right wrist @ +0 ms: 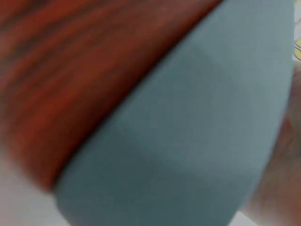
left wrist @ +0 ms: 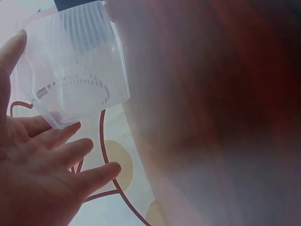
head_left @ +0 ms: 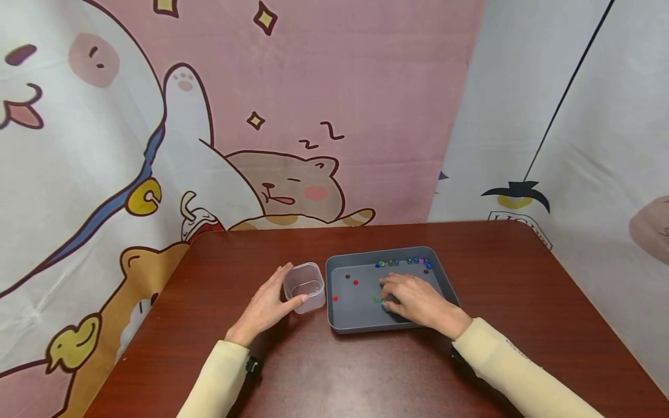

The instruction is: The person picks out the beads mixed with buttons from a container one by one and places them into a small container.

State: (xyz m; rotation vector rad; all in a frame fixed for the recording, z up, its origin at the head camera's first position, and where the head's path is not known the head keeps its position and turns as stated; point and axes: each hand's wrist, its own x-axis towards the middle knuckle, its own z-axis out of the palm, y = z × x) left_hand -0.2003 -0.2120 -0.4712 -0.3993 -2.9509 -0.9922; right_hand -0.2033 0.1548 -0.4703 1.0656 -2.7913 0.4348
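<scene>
My left hand spread against a plastic tub, my right hand, grip unclear, seemingly gathers beads; next likely: careful pinching.

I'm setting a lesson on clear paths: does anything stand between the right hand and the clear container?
Yes, the left wall of the gray tray, though it looks easily cleared. A small red piece lies near it, likely no obstacle. The left hand leaves the mouth of the clear container mostly uncovered.
</scene>
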